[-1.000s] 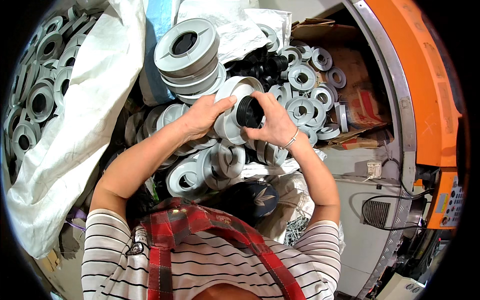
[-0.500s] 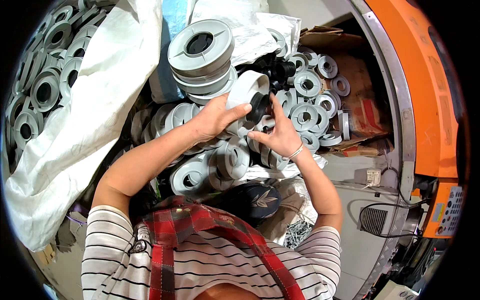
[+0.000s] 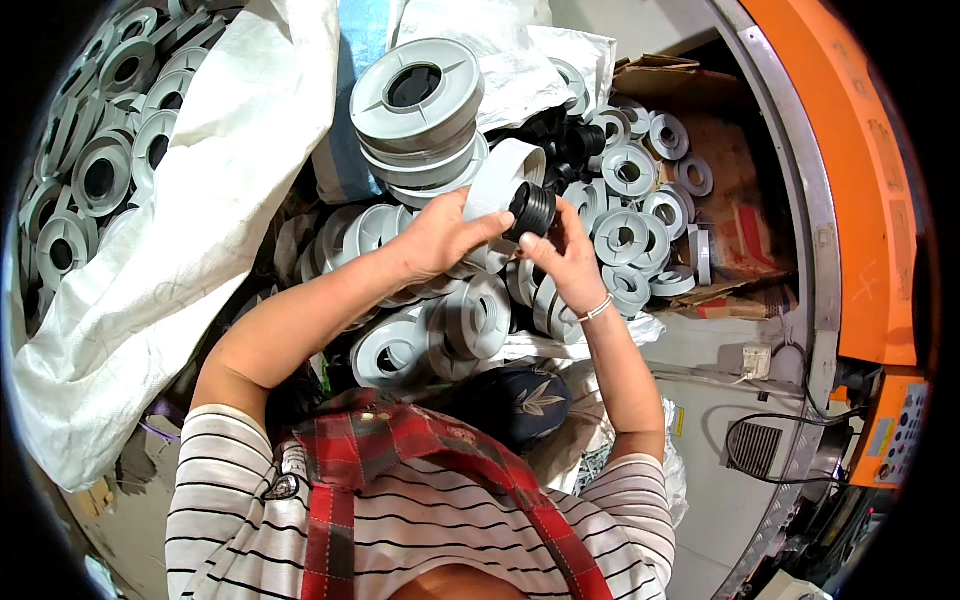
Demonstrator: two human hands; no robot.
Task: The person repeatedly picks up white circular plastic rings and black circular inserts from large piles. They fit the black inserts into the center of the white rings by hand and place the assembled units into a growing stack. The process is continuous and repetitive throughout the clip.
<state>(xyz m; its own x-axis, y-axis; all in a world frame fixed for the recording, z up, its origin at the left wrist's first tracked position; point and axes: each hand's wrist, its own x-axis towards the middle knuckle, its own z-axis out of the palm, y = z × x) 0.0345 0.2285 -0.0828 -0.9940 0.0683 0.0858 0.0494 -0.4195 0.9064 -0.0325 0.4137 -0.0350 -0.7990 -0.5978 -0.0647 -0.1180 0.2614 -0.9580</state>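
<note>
My left hand point(image 3: 448, 236) is closed round a light grey plastic ring point(image 3: 503, 178), thumb near its centre. The ring is tilted on edge. A short black threaded fitting point(image 3: 533, 208) sits at the ring's middle, and my right hand point(image 3: 572, 264) grips it with fingers and thumb. How far the fitting goes into the ring is hidden. Just behind the left hand rises a stack of grey flanged rings point(image 3: 420, 95). Loose grey rings point(image 3: 478, 318) lie heaped beneath both hands.
Several black fittings point(image 3: 575, 142) lie beyond the hands. To the right, a cardboard box point(image 3: 745, 225) holds more grey rings. A white woven sack point(image 3: 190, 230) and another pile of rings point(image 3: 100, 178) fill the left. An orange machine point(image 3: 840, 190) borders the far right.
The black fitting shows more of its threaded side now, turned toward the right. My right hand has shifted its grip round it. The whole view has slid slightly to the right.
</note>
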